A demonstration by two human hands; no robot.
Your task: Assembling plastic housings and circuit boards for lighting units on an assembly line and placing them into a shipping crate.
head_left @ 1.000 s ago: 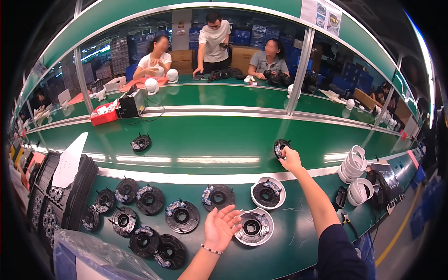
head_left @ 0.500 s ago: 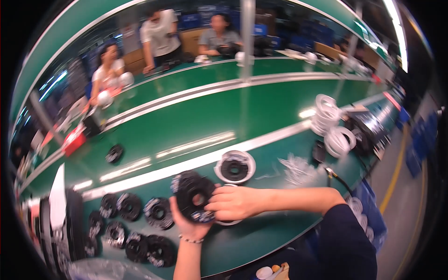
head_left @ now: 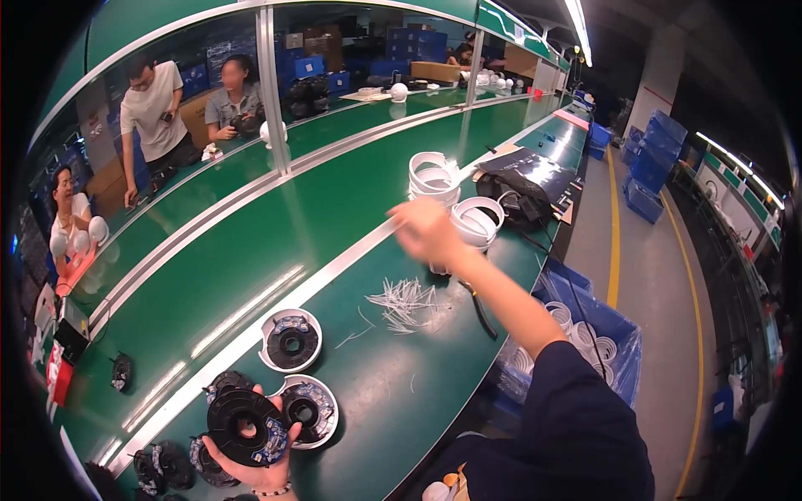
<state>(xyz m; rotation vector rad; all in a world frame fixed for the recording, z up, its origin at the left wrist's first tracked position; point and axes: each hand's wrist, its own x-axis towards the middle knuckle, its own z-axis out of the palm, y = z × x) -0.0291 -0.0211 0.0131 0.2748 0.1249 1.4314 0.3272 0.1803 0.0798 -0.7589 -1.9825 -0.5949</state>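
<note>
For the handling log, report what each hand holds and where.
Left hand: black disc with a blue circuit board, by its outer rim. Right hand: too blurred to tell.

Held disc [head_left: 224, 422]: black plastic, mostly matt; white rings [head_left: 476, 239]: smooth plastic, soft sheen; table [head_left: 376, 392]: smooth, glossy green; post [head_left: 273, 92]: smooth, silvery metal; sleeve [head_left: 576, 417]: matt dark cloth; bin [head_left: 626, 363]: blue, shiny plastic

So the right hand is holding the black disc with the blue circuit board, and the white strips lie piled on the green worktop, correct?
Not quite: the head view shows the left hand holding the black disc with the blue circuit board; the white strips do lie piled on the green worktop.
</note>
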